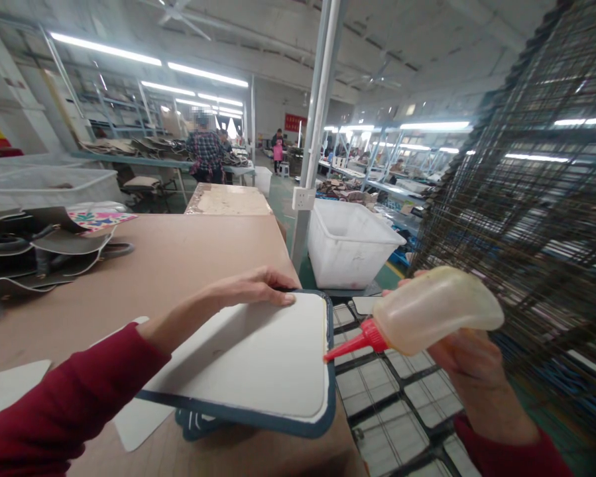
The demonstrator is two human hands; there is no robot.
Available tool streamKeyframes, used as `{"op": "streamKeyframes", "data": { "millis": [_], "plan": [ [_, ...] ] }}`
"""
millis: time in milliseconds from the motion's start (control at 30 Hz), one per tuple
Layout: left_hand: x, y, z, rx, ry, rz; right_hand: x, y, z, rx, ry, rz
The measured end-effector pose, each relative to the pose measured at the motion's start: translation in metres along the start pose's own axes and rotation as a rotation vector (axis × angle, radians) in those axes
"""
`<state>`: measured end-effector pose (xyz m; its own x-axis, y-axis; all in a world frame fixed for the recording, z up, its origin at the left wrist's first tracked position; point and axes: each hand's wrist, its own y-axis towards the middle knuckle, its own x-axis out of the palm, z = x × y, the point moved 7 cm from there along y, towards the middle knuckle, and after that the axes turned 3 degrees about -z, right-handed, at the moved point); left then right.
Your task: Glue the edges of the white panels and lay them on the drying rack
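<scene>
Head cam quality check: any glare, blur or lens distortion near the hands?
Head view: ceiling fluorescent tubes blow out to white; strong wide-angle bend, grey metal post leans and dark wire rack bows; left hand, white blue-edged panel and translucent red-nozzled squeeze bottle in right hand are sharp.

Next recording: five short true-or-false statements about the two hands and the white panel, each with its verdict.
1. The right hand has a squeeze bottle in its grip. True.
2. The bottle's red nozzle points at the left edge of the white panel. False: its tip meets the right edge.
3. The left hand lies flat on the panel's far edge. True.
4. The panel has a red border. False: the border is dark blue.
5. The white bin stands on the table. False: it stands off the table, beside the grey post.
</scene>
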<state>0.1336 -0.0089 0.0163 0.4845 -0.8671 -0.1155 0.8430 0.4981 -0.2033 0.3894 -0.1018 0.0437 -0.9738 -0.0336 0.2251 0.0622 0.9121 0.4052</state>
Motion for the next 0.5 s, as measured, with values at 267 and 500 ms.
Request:
{"op": "streamKeyframes", "data": {
  "millis": [267,500],
  "plan": [
    [-0.003,-0.003,-0.002,-0.012,0.003,0.074,-0.003,-0.007,-0.001,-0.003,0.001,0.042],
    [-0.002,-0.006,0.001,-0.013,-0.007,0.098,0.005,-0.013,-0.002,0.065,-0.021,0.018]
  ]
}}
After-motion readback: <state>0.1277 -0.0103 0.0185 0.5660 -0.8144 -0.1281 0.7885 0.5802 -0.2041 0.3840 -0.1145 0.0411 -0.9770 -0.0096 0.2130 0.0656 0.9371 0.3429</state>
